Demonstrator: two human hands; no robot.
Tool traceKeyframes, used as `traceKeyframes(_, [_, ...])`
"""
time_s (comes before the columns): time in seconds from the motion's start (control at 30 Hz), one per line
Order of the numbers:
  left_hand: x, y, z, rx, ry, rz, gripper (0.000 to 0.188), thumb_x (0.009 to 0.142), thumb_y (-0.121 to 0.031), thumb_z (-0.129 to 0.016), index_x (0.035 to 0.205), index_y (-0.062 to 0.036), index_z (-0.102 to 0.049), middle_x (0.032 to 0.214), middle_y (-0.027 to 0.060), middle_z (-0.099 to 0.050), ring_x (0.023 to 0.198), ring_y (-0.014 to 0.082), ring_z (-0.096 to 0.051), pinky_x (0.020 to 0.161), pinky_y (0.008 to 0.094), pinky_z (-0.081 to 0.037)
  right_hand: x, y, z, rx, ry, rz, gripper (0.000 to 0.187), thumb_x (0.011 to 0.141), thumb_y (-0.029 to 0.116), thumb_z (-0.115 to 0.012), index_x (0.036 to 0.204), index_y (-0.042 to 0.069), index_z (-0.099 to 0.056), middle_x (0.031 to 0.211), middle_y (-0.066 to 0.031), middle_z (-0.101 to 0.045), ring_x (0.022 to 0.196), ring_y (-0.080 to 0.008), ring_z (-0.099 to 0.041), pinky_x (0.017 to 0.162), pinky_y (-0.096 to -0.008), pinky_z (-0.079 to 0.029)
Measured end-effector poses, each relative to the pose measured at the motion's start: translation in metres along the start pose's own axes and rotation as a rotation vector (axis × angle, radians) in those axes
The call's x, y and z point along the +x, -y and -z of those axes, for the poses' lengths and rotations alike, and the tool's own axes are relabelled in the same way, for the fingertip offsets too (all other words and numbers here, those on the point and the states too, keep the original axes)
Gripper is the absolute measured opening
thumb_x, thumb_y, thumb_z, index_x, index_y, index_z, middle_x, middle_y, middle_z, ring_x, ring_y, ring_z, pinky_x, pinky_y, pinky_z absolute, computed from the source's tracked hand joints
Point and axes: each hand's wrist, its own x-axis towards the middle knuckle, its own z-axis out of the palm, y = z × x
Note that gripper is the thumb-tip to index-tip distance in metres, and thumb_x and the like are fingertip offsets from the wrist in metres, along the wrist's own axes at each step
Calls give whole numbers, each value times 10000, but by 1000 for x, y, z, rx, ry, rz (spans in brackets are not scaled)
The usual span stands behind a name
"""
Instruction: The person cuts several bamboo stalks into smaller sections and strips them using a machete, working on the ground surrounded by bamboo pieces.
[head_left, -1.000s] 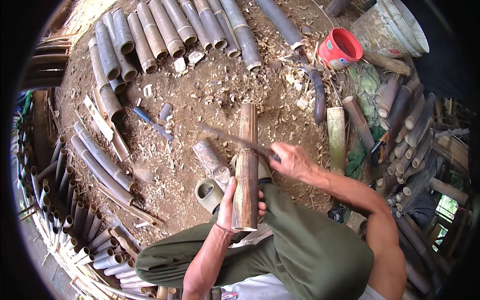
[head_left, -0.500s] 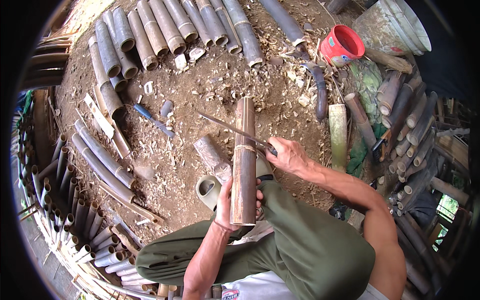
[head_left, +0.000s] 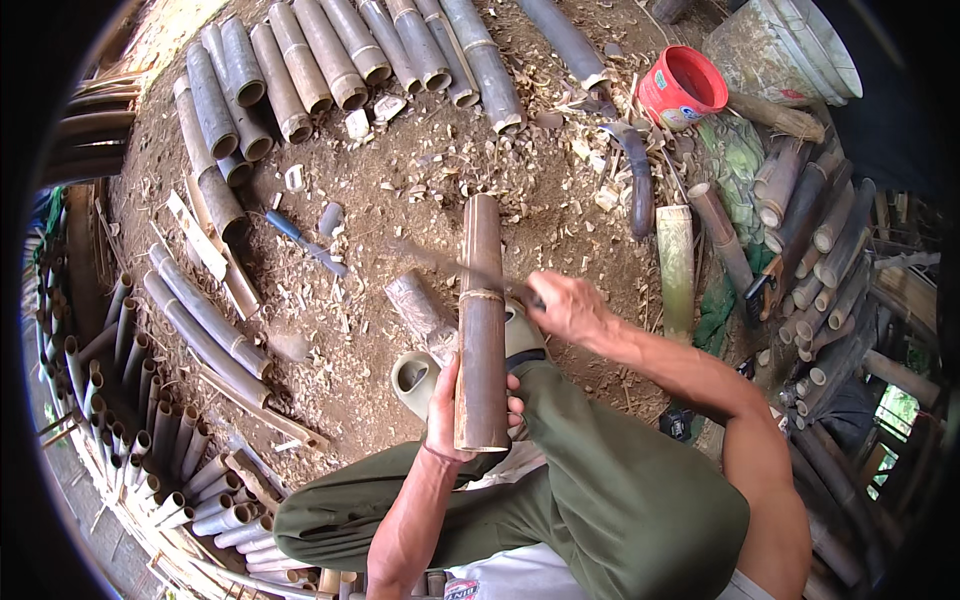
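A brown bamboo section (head_left: pixel 482 370) stands out from my lap, tilted away from me, with a ringed node partway up. My left hand (head_left: pixel 445 410) is wrapped round its near end, fingertips showing on the right side. In my right hand (head_left: pixel 570 305) is the dark handle of a knife (head_left: pixel 515 289); its long blade, smeared by motion, crosses the bamboo just above the node. Whether the edge touches the bamboo I cannot tell. Behind the bamboo, a short, rough wood block (head_left: pixel 418 305) rests on the ground by my sandal (head_left: pixel 414 382).
Cut bamboo sections (head_left: pixel 290 60) lie in a row at the far side. A blue-handled tool (head_left: pixel 300 240) is on the chip-strewn dirt to the left, a curved dark tool (head_left: pixel 637 180) to the right. Beyond are a red bucket (head_left: pixel 682 85) and a dirty white bucket (head_left: pixel 775 50).
The bamboo has turned a little in my left hand, showing a smoother brown side, and has shifted slightly left. The knife has moved slightly and its blade is now blurred.
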Motion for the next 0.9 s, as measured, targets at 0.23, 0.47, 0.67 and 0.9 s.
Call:
traceKeyframes(0.23, [-4,4,-16,56,-26,-16,718,999,-586,-406,1392,14,-430,1098,225,-640,916,361,-693,760,496,-616,-9,8,0,25,-154,413,183,834,168,-700,932,67,-584,754,-67,-614,597,-230,-637,451,-359,-516])
traceKeyframes(0.47, [-1,2,-7,70,-66,-34,772,975,-700,-381,1357,-36,-475,1027,182,-665,771,305,-712,638,440,-626,-5,23,2,170,-158,437,198,873,190,-677,859,77,-516,770,-126,-617,565,-259,-627,472,-378,-526])
traceKeyframes(0.67, [-5,-4,-3,124,-108,-66,722,992,-671,-380,1299,-29,-507,1062,189,-652,808,318,-714,664,451,-628,1,15,-5,128,2,189,211,852,195,-703,902,75,-538,756,-117,-608,578,-265,-640,498,-378,-541])
traceKeyframes(0.9, [-6,-2,-8,63,-36,-62,677,1025,-591,-344,1358,-12,-456,1066,210,-650,900,363,-700,761,495,-614,9,-4,-13,86,16,55,197,874,213,-689,898,74,-551,722,-95,-584,543,-225,-617,467,-381,-530])
